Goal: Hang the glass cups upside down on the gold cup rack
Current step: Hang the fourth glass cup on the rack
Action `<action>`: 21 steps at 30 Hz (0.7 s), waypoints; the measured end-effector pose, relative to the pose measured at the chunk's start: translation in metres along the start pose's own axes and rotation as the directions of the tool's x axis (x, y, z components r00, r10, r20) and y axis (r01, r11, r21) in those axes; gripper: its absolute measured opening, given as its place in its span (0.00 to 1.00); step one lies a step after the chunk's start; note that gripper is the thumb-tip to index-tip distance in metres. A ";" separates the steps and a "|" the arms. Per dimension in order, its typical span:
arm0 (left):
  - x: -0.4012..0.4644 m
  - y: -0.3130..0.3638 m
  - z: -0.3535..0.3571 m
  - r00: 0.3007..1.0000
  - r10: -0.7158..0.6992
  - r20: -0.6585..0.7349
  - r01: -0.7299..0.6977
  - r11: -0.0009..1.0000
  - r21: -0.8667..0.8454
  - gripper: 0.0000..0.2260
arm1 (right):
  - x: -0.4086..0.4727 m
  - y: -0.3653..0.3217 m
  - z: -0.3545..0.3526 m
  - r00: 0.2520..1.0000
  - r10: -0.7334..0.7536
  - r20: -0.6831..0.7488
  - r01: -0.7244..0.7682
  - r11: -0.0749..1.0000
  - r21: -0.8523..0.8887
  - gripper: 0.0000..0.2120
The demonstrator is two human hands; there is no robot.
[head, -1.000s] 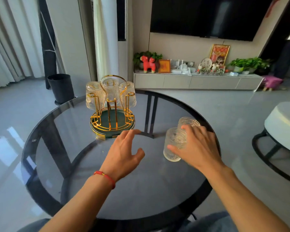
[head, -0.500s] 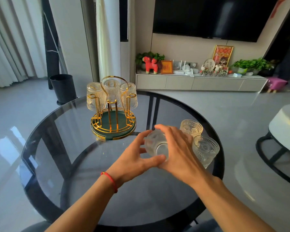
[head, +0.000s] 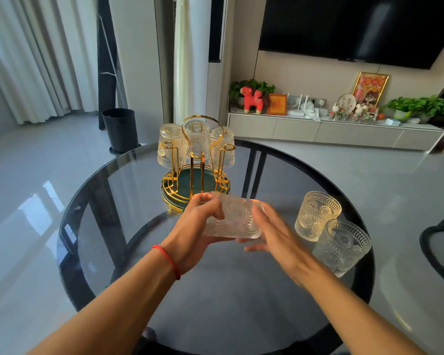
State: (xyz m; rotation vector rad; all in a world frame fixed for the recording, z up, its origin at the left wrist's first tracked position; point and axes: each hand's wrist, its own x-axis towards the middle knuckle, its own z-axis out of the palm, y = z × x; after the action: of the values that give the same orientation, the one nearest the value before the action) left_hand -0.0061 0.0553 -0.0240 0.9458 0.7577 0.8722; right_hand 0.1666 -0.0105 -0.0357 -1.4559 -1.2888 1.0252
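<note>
Glass cup (head: 232,218), blurred, pinched in left hand (head: 190,234); right hand (head: 277,237) spread beside it.

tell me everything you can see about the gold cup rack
The gold cup rack stands upright on the far side of the round glass table, past both hands. It looks like thin shiny gold wire: a tall looped handle on top, upright hooked pegs, and a ring-shaped wire base holding a dark green round tray. Three ribbed glass cups hang upside down on the back pegs; the front pegs look free. Neither hand touches it.
</note>
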 end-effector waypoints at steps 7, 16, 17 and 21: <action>0.015 0.000 -0.033 0.994 0.074 0.083 -0.099 0.928 0.359 0.23 | 0.014 -0.003 0.002 0.995 -0.014 -0.099 0.037 0.972 0.232 0.26; 0.046 -0.023 -0.081 0.952 0.294 0.086 -0.074 -0.052 0.996 0.34 | 0.023 -0.041 0.001 0.889 -0.372 -0.265 0.375 0.926 -0.044 0.27; 0.048 -0.025 -0.081 0.952 0.288 0.099 -0.077 -0.086 0.993 0.35 | 0.027 -0.053 0.005 0.869 -0.411 -0.276 0.414 0.909 -0.050 0.28; 0.052 -0.027 -0.078 0.945 0.310 0.101 -0.058 -0.143 0.988 0.35 | 0.062 -0.109 0.028 0.807 -0.516 -0.288 0.493 0.857 -0.151 0.33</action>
State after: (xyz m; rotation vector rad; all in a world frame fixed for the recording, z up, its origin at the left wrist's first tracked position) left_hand -0.0413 0.1208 -0.0881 2.5236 1.5615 0.4274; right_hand 0.1204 0.0584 0.0627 -1.1663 -1.3728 0.3718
